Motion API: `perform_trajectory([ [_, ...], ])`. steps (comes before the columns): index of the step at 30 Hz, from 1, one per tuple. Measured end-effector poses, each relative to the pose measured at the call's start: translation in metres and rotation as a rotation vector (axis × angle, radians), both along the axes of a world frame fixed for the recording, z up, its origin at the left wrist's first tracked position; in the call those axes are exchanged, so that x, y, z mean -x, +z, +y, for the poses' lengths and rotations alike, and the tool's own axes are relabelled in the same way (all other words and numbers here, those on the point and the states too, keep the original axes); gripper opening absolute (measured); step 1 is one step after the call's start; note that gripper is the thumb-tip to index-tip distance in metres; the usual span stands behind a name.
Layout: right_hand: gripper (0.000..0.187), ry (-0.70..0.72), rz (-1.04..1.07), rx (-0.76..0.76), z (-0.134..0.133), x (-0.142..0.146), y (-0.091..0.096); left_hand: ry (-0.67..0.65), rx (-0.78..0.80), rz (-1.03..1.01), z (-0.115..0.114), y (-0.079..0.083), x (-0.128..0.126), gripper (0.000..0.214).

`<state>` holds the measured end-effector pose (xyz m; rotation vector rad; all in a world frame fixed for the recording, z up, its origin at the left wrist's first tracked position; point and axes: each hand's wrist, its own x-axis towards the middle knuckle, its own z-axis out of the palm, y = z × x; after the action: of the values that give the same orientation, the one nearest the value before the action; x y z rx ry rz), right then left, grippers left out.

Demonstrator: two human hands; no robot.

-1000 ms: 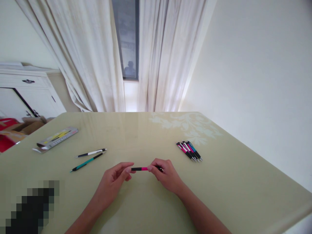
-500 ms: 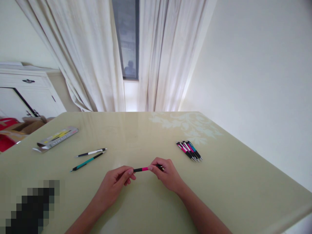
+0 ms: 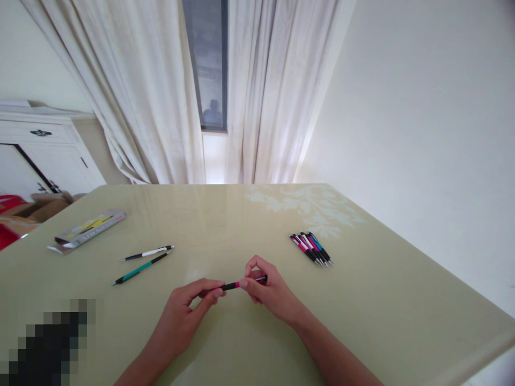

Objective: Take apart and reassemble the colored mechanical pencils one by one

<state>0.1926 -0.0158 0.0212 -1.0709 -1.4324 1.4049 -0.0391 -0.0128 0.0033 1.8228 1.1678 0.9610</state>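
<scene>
A pink and black pen (image 3: 230, 287) is held level between both hands, just above the table. My left hand (image 3: 188, 308) pinches its black end, hiding the tip. The fingers of my right hand (image 3: 267, 289) are closed round the pink barrel, with the dark far end showing past the thumb. To the right lies a row of several pens (image 3: 310, 250) in pink, white and blue with black grips. Left of my hands are a white and black pen (image 3: 148, 253) and a teal and black pen (image 3: 141, 268), their right ends close together.
An opened grey and yellow pen box (image 3: 90, 230) lies at the table's left. A blurred-out dark shape (image 3: 44, 348) fills the lower left. Beyond the pale table (image 3: 201, 214) hang white curtains (image 3: 161, 107); a wall is on the right, a white cabinet (image 3: 48, 155) on the left.
My right hand has shifted slightly left along the pen, covering more of the pink, and its fingers have moved. The left grip has slid a little right and lower. The view has shifted slightly.
</scene>
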Motion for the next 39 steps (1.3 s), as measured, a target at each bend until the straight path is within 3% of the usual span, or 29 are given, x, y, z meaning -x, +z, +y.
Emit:
perform_trajectory([
  [6, 0.039, -0.085, -0.038, -0.014, -0.004, 0.000, 0.004, 0.034, 0.017, 0.016, 0.003, 0.000, 0.000, 0.027],
  [9, 0.045, -0.041, -0.025, 0.024, -0.006, 0.000, 0.008, 0.004, 0.021, 0.030, 0.000, 0.000, -0.002, 0.027],
  [12, 0.049, 0.025, 0.132, 0.063, -0.006, 0.004, 0.006, -0.029, 0.015, 0.047, -0.004, 0.001, -0.006, 0.027],
  [16, 0.039, 0.022, 0.077, -0.059, 0.003, 0.007, -0.005, -0.066, -0.048, 0.140, 0.003, -0.002, -0.002, 0.030],
  [17, 0.042, -0.038, 0.023, -0.111, 0.008, 0.003, -0.007, -0.016, -0.087, 0.188, 0.007, -0.004, 0.004, 0.032],
  [21, 0.056, -0.487, -0.205, -0.271, 0.028, -0.043, -0.007, 0.434, -0.317, 0.569, 0.028, -0.010, 0.039, 0.043],
  [23, 0.048, -0.691, -0.519, -0.322, 0.035, -0.078, -0.005, 0.621, -0.270, 0.813, 0.034, -0.011, 0.058, 0.052],
  [24, 0.042, -0.745, -0.699, -0.320, 0.038, -0.095, -0.006, 0.653, -0.233, 0.877, 0.036, -0.012, 0.065, 0.054],
  [27, 0.027, -0.828, -1.068, -0.222, 0.041, -0.135, -0.012, 0.603, -0.163, 0.956, 0.041, -0.016, 0.080, 0.047],
  [30, 0.027, -0.851, -1.258, -0.123, 0.041, -0.153, -0.019, 0.493, -0.174, 0.871, 0.049, -0.022, 0.080, 0.038],
  [32, 0.028, -0.886, -1.284, -0.117, 0.042, -0.155, -0.019, 0.385, -0.241, 0.712, 0.050, -0.026, 0.070, 0.038],
  [35, 0.028, -0.906, -1.124, -0.268, 0.042, -0.137, -0.011, 0.190, -0.296, 0.423, 0.041, -0.026, 0.042, 0.034],
  [37, 0.030, -0.751, -0.893, -0.406, 0.038, -0.109, -0.004, 0.079, -0.284, 0.331, 0.027, -0.023, 0.021, 0.033],
  [39, 0.031, -0.393, -0.680, -0.447, 0.029, -0.072, -0.001, -0.014, -0.284, 0.276, 0.013, -0.018, 0.005, 0.029],
])
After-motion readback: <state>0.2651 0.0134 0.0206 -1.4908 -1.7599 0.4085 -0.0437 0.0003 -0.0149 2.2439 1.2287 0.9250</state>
